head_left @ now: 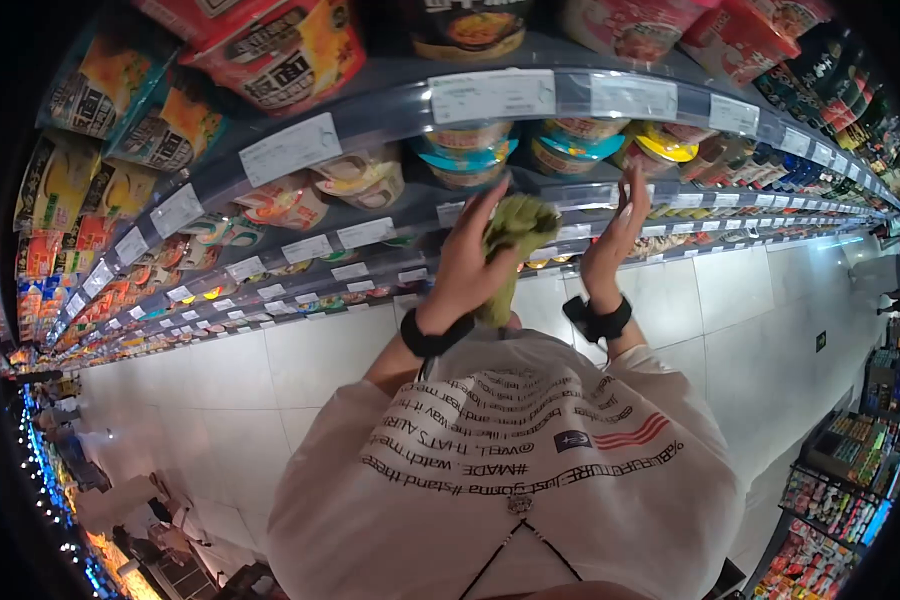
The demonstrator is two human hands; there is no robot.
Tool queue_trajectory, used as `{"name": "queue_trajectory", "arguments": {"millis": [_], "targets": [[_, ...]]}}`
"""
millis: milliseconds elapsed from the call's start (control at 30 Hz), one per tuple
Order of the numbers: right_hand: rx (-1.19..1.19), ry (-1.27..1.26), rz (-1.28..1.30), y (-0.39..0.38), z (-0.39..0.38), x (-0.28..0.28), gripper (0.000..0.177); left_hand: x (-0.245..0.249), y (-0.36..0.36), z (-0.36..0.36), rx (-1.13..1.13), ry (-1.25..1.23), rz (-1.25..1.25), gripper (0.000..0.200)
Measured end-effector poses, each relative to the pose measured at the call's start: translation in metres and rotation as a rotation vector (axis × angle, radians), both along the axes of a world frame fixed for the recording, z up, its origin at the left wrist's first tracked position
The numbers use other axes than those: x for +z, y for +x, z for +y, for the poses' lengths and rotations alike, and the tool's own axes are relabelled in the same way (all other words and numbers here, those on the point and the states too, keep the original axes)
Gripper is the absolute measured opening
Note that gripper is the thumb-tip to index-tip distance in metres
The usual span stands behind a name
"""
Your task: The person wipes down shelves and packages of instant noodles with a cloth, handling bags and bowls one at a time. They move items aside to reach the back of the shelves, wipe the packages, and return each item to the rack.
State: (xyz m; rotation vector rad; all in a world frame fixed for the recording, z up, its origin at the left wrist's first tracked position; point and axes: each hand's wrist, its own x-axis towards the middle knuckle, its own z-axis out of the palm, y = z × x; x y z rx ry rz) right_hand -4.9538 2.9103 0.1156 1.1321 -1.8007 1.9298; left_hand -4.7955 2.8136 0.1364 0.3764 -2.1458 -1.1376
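Observation:
A crumpled green cloth [516,235] is gripped in my left hand [475,262], its fingers wrapped round it in front of the shelf. To the right, my right hand [613,243] is raised with its fingers stretched out and holds nothing. Both wrists wear black bands. Just beyond the hands, bowls with blue rims [464,152] and a yellow-rimmed bowl [664,145] stand on a shelf.
A long shelf edge [378,112] with white price labels curves across the view. Red noodle tubs [282,60] stand above it. Below lies a pale tiled floor [230,367]; a stocked rack [830,490] stands at the lower right.

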Motion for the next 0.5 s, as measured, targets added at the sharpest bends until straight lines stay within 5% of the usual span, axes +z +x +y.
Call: {"name": "queue_trajectory", "arguments": {"millis": [267, 333, 400, 500], "targets": [[0.181, 0.031, -0.147, -0.056, -0.026, 0.004, 0.061, 0.006, -0.109, -0.036, 0.029, -0.033, 0.075, 0.066], [0.196, 0.040, -0.195, -0.058, -0.031, 0.016, 0.061, 0.011, -0.117, -0.043, -0.070, 0.197, -0.034, 0.057], [0.386, -0.057, -0.519, -0.068, -0.038, 0.010, 0.059, 0.004, -0.124, -0.046, -0.066, 0.141, 0.069, 0.052], [0.464, -0.151, -0.518, -0.089, -0.039, -0.006, 0.059, 0.003, -0.123, -0.036, -0.005, 0.110, -0.095, 0.068]]}}
